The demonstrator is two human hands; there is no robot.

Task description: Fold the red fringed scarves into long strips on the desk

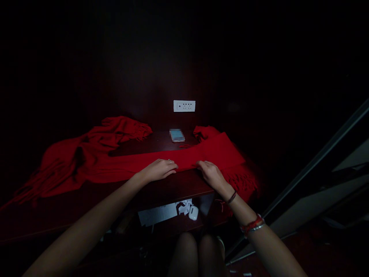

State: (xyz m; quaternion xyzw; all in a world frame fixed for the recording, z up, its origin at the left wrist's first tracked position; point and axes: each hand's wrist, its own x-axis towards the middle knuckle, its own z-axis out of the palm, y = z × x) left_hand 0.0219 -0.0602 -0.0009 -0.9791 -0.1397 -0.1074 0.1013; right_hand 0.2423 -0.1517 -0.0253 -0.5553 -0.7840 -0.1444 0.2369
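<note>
A long red scarf (pixel 186 157) with fringed ends stretches across a dark wooden desk, its middle strip running lengthwise in front of me. At the strip's front edge, my left hand (pixel 162 169) holds the cloth with its fingers close together. A short way to the right, my right hand (pixel 211 175) pinches the same edge between thumb and curled fingers. Rumpled, fringed cloth lies loosely at the left. On the right, the scarf lies in flatter overlapping layers, and its fringe hangs near the desk's front edge.
A pixelated light-blue item (pixel 177 135) lies behind the scarf, below a white wall socket (pixel 184 106). Under the desktop, an open compartment holds a white earbud case (pixel 193 212), crumpled paper (pixel 184 206) and a pale flat sheet (pixel 158 214). Much of the surroundings is dark.
</note>
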